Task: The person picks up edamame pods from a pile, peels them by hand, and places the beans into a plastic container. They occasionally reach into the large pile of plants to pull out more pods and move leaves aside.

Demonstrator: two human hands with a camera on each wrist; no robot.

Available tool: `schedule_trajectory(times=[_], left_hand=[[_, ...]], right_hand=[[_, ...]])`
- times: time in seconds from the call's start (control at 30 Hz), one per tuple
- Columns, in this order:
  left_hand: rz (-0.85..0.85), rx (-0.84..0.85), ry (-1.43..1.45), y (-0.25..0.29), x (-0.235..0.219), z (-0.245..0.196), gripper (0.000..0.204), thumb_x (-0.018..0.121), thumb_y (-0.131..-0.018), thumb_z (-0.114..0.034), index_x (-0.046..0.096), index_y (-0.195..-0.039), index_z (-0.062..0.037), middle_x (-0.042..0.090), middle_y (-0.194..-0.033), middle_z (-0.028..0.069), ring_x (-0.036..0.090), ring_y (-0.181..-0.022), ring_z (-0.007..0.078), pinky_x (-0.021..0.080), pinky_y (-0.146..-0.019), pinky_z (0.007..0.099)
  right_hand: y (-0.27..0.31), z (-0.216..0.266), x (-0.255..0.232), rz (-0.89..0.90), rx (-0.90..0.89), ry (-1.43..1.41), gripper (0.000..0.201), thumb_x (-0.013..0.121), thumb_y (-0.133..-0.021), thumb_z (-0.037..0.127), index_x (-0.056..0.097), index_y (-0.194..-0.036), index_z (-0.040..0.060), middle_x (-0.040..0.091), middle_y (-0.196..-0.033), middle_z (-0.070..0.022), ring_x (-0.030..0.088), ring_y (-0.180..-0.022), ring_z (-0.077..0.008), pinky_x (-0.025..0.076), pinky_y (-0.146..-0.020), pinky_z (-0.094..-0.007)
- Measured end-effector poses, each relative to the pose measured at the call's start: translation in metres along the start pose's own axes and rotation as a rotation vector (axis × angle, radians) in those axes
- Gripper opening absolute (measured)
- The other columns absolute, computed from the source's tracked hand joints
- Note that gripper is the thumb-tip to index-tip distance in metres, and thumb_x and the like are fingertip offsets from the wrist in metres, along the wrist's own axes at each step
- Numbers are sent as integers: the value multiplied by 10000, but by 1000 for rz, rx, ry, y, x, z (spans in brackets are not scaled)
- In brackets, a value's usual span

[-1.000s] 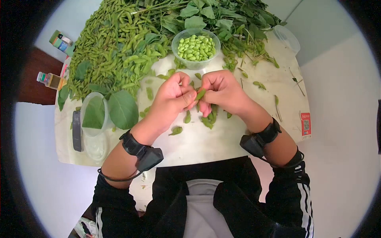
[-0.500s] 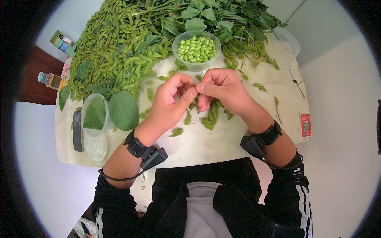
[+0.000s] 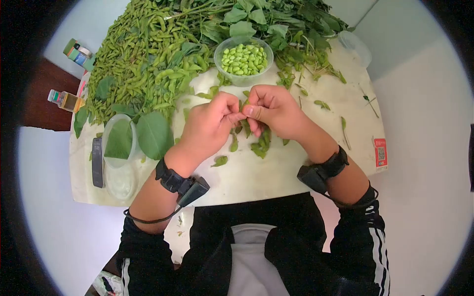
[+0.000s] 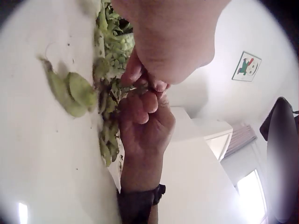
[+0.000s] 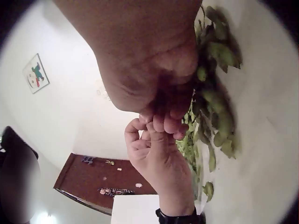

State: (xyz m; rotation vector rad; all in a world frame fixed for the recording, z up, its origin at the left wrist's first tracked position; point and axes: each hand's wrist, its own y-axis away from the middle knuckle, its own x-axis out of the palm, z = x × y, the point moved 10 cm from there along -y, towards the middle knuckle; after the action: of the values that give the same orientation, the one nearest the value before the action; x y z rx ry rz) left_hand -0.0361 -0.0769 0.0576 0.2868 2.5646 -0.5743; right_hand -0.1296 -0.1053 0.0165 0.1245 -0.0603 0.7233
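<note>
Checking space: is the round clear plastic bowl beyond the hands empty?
No: shelled, bright green beans lie inside the bowl; depth cannot be told.

Pale bench (image 3: 261, 185): green pods (image 3: 131, 61) toward the far left corner, red card (image 3: 380, 154) by the right edge.

A QR-code label (image 3: 380, 153) and wall picture (image 4: 246, 66) suggest a small eatery or home.

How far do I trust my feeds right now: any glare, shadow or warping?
Head: bright light, but the table edge bows and the corners go black. Left wrist: the window is blown out, with white glare on the tabletop at lower left. Right wrist: the right hand is dim, deeply shadowed under its fingers, detail soft.
</note>
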Motion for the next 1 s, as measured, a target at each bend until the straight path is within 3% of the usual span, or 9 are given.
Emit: schedule_trajectory(times=[0.1,0.23,0.33,0.4,0.5,0.63,0.73,1.0], left_hand=[[-5,-14,102,2,2,6,119,611,-861,-10,506,-917,-21,622,-713,79,644,-610,173,502,-549,279],[13,21,196,3,4,8,100,601,-869,-10,506,-898,-14,619,-701,77,642,-610,162,511,-556,274],[63,-29,234,3,6,9,84,592,-880,-15,508,-885,-14,627,-710,82,635,-604,153,507,-555,264],[108,-197,400,4,12,22,104,588,-880,-6,495,-927,-20,637,-722,82,627,-610,136,501,-552,255],[123,-216,442,1,13,17,154,579,-879,10,473,-982,-29,637,-725,70,620,-625,121,496,-561,245],[76,-223,526,2,19,23,199,576,-875,20,452,-1021,-33,638,-725,68,616,-637,112,492,-575,235],[126,-203,375,1,22,21,219,580,-891,10,417,-1030,-33,634,-739,78,618,-659,124,487,-588,228],[149,-302,593,5,27,25,222,628,-855,-12,471,-1013,-25,646,-712,63,589,-634,85,485,-597,229]], right_hand=[[0,1,1,0,-48,-9,151,557,-940,100,522,-815,22,580,-626,-48,546,-527,-104,440,-471,-242],[1,0,2,8,-69,2,148,556,-938,88,518,-811,22,565,-623,-44,521,-522,-97,425,-466,-240],[1,2,3,2,-95,4,152,562,-935,88,515,-806,23,558,-625,-43,508,-519,-90,415,-464,-237],[3,5,3,9,-132,-15,156,574,-930,94,520,-803,23,558,-628,-35,502,-518,-82,411,-463,-232],[3,8,1,7,-169,-29,168,593,-923,109,526,-794,24,569,-644,-29,509,-523,-76,415,-467,-226],[1,11,-4,0,-145,-34,166,618,-908,112,537,-791,26,582,-664,-25,530,-539,-74,422,-474,-221],[1,9,-5,11,-136,41,144,633,-889,87,545,-794,24,589,-674,-26,553,-555,-79,429,-480,-219],[5,14,2,114,-95,-20,104,634,-844,18,548,-786,17,597,-677,-35,569,-545,-92,437,-481,-222]])
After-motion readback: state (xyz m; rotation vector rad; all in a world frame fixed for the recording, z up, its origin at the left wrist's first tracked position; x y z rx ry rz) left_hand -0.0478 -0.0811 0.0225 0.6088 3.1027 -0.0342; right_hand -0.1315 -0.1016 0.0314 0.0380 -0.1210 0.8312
